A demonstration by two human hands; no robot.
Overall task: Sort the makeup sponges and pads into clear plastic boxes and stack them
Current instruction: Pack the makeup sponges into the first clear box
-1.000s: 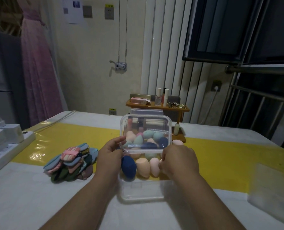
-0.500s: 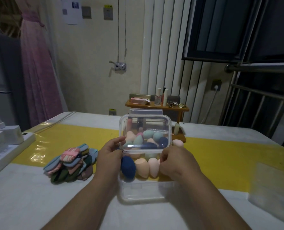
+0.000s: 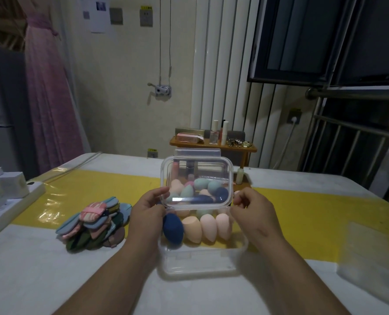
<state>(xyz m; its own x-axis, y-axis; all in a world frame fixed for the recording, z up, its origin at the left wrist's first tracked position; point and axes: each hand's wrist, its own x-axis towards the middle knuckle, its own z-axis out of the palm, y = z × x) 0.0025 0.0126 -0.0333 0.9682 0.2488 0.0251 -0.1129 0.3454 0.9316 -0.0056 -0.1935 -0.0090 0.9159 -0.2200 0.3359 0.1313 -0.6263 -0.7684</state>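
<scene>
A clear plastic box (image 3: 202, 262) stands on the table in front of me with several egg-shaped makeup sponges inside: a dark blue one (image 3: 173, 228), a peach one (image 3: 192, 230) and pink ones (image 3: 208, 227). Its clear lid (image 3: 198, 169) is tilted up over the back of the box, and more sponges show through it. My left hand (image 3: 145, 210) grips the lid's left edge. My right hand (image 3: 252, 210) pinches the lid's right edge with curled fingers. A pile of flat coloured makeup pads (image 3: 93, 223) lies on the table to the left.
A second clear plastic box (image 3: 375, 258) sits at the right edge of the table. A white power strip with chargers (image 3: 7, 198) lies at the far left. Behind the box, a small wooden shelf (image 3: 211, 144) holds bottles. A yellow strip (image 3: 302, 214) crosses the white table.
My right hand has moved up and to the right, from the box's front right corner to the lid's right edge, uncovering the pink sponges. My left hand stays on the lid.
</scene>
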